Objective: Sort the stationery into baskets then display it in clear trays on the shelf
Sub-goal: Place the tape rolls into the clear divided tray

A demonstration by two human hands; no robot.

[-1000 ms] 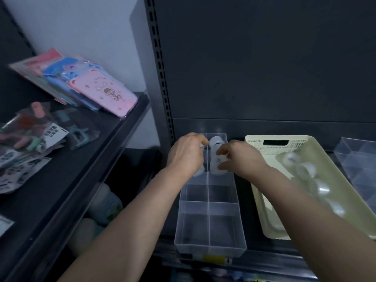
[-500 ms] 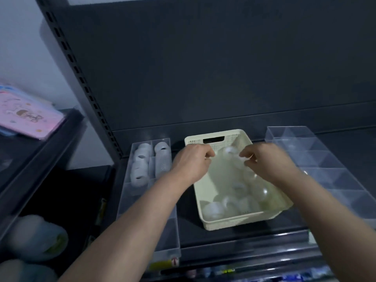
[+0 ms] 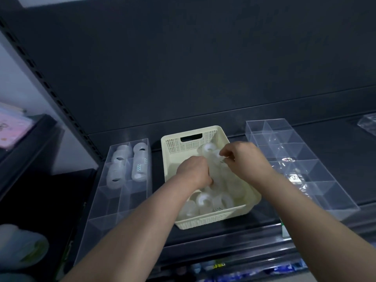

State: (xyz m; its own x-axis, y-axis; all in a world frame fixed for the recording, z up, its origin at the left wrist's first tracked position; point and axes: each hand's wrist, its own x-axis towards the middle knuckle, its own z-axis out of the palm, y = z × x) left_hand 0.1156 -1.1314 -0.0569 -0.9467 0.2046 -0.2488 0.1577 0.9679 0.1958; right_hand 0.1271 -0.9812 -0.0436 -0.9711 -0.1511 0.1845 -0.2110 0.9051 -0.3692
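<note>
A cream plastic basket (image 3: 177, 143) stands on the dark shelf and holds several translucent tape rolls (image 3: 205, 200). Both my hands are inside it. My left hand (image 3: 193, 171) reaches down with curled fingers among the rolls; what it grips is hidden. My right hand (image 3: 244, 161) pinches a wrapped tape roll (image 3: 209, 151) near the basket's back. Left of the basket lies a clear divided tray (image 3: 114, 202) with several tape rolls (image 3: 130, 161) in its far compartments.
A second clear divided tray (image 3: 317, 176) lies right of the basket, with small bits of packaging inside. A neighbouring shelf at far left carries a pink packet (image 3: 12, 127). Below, the lower shelf shows more stock. The dark back panel rises behind.
My hands have left the left tray and moved right into the basket. The view turned right with them. My left hand has dropped deeper among the rolls, and my right hand has taken hold of a roll.
</note>
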